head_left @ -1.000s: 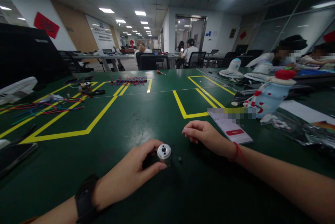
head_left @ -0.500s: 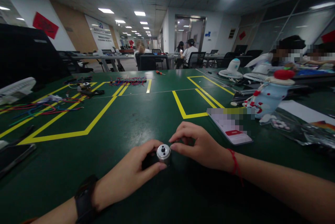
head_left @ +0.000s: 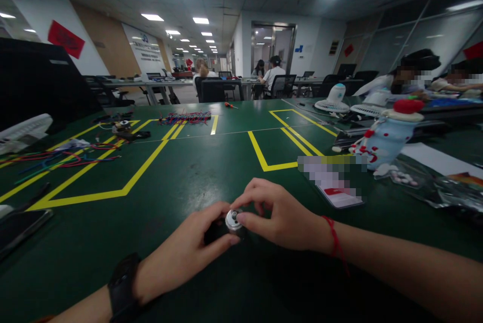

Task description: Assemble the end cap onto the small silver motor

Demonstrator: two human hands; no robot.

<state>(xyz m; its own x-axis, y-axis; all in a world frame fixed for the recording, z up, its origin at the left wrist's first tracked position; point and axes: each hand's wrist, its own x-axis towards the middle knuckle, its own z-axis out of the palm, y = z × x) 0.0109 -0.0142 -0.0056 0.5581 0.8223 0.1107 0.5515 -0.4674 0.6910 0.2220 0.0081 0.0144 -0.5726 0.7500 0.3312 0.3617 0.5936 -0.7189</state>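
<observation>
A small silver metal cylinder (head_left: 234,220) with dark holes in its top stands upright on the green table (head_left: 196,162), near the lower middle. My left hand (head_left: 194,242) grips its side between thumb and fingers. My right hand (head_left: 281,215) is at its top, the thumb tip over the right edge and the index fingertip at the back edge. Whether the right fingertips pinch any small part is too small to tell.
A phone (head_left: 337,189) lies right of my right hand, with a light-blue bottle (head_left: 390,139) behind it. Coloured wires (head_left: 71,154) and another phone (head_left: 22,227) are at left. White fans (head_left: 334,99) stand at the back right. People sit farther off.
My right hand has moved left onto the top of the metal cylinder, which it stood beside before. My left hand keeps its grip in nearly the same place.
</observation>
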